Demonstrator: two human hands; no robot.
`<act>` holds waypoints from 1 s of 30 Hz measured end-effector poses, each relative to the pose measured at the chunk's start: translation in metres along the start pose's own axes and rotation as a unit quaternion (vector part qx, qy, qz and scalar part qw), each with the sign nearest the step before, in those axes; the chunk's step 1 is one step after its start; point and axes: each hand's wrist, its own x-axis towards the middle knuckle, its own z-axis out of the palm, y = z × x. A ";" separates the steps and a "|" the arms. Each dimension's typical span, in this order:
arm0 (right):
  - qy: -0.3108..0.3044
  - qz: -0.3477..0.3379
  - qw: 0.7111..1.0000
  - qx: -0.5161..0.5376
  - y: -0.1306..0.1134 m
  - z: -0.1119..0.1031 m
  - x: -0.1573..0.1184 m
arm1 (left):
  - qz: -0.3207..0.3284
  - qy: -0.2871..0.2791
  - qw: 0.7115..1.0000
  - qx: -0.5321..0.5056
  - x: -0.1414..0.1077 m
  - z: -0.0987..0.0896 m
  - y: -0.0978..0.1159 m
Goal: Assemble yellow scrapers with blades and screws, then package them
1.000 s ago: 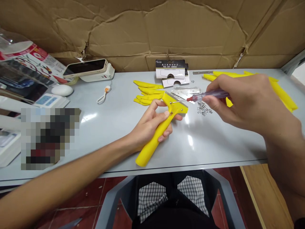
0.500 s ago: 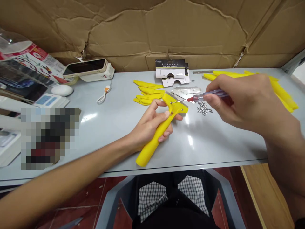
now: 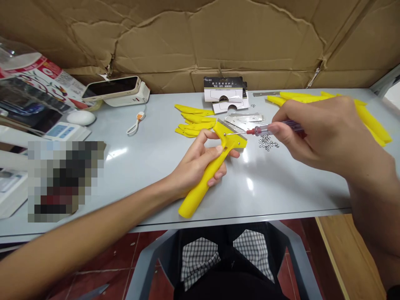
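My left hand (image 3: 203, 160) is closed around the neck of a yellow scraper (image 3: 200, 187), its head tilted up and away from me. A metal blade (image 3: 230, 128) shows along the head's far edge, and two screws sit in the head. My right hand (image 3: 325, 137) grips a screwdriver (image 3: 259, 130) with a clear and red handle. Its tip meets the left screw (image 3: 224, 134). Beyond the scraper lie loose blades (image 3: 246, 118) and, to their right, a small pile of screws and nuts (image 3: 268, 142).
Yellow plastic pieces (image 3: 195, 121) lie behind the scraper; more yellow scraper parts (image 3: 371, 121) are at the far right. Printed cards (image 3: 223, 93) stand at the back before a cardboard wall (image 3: 250, 37). A phone (image 3: 112, 88), a looped cord (image 3: 136, 125) and a bottle (image 3: 46, 75) are at the left.
My right hand and the screwdriver have shifted very slightly to the right, with the tip still at the left screw. The scraper and my left hand stay in place.
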 end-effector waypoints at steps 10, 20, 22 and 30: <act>-0.015 -0.016 0.998 0.056 -0.001 -0.004 -0.002 | -0.007 0.014 1.000 0.005 0.001 -0.001 0.000; -0.033 0.013 0.998 0.049 0.000 -0.001 -0.002 | -0.011 0.016 1.000 0.024 0.000 0.000 0.000; -0.040 0.012 0.996 0.078 -0.001 -0.002 -0.004 | -0.009 0.014 1.000 0.023 0.000 -0.001 0.000; 0.006 0.001 1.000 0.016 -0.002 -0.002 -0.002 | -0.009 0.013 1.000 0.007 0.001 -0.001 0.000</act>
